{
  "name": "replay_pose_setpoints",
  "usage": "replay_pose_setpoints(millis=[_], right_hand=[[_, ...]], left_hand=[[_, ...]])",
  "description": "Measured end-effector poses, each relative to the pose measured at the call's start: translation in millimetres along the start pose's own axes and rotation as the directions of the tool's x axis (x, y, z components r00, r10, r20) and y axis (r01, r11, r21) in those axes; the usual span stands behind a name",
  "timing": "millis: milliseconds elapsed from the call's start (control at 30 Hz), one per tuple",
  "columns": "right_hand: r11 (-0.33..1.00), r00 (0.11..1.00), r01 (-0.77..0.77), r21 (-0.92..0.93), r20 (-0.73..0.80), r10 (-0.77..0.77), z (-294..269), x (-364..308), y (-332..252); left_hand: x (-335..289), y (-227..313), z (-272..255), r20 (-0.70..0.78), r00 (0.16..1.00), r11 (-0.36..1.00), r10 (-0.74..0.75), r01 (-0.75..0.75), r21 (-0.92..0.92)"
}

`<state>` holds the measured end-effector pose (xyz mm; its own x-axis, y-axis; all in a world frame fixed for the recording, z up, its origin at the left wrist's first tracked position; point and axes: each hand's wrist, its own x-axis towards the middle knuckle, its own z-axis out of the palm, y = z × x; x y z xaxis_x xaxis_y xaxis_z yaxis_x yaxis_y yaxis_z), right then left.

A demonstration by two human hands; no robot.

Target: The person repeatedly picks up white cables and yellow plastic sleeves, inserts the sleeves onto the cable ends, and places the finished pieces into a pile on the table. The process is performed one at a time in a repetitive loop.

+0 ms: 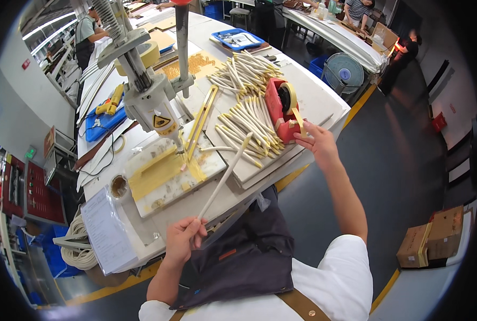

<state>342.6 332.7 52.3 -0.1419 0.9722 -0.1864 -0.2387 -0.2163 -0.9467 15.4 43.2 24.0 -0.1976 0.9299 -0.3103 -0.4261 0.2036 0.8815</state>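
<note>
My left hand (185, 237) is closed on the lower end of a white cord piece (223, 181), which slants up and away with a yellowish tip. At the right, my right hand (317, 140) pinches the loose end of masking tape (299, 119). That tape comes off a roll in a red tape dispenser (277, 104). Many similar cord pieces with yellow taped ends lie in a heap (252, 123) just left of the dispenser. A hand press (155, 104) stands over a white slab (211, 163) partly covered with yellow tape.
A blue tray (237, 38) sits at the back of the table. To the left are a yellow glue gun (110, 101), a plastic-covered paper sheet (108, 232) and a cord coil (77, 251). A fan (344, 73) and cardboard boxes (431, 241) stand at the right. Other people work farther off.
</note>
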Motion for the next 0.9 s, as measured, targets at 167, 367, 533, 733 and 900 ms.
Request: replay_pose_setpoints(millis=[167,367,533,733,900], right_hand=[[0.959,0.966,0.229,-0.169,-0.082,-0.245,-8,6,44],[0.910,0.951,0.285,-0.300,-0.033,-0.308,-25,11,43],[0.881,0.927,0.335,-0.333,-0.050,-0.372,0,-31,31],[0.807,0.700,0.436,-0.399,0.713,-0.026,107,-134,19],[0.767,0.738,0.436,-0.471,0.675,-0.005,141,-142,42]], left_hand=[[16,5,11,-0.027,0.999,0.998,0.034,-0.033,0.045],[14,6,13,-0.001,0.998,0.997,0.060,-0.060,0.042],[13,10,17,-0.013,0.997,0.994,0.082,-0.080,0.080],[5,3,37,0.071,0.987,0.949,0.144,-0.158,0.274],[-1,-13,41,0.044,0.957,0.909,0.288,-0.287,0.302]])
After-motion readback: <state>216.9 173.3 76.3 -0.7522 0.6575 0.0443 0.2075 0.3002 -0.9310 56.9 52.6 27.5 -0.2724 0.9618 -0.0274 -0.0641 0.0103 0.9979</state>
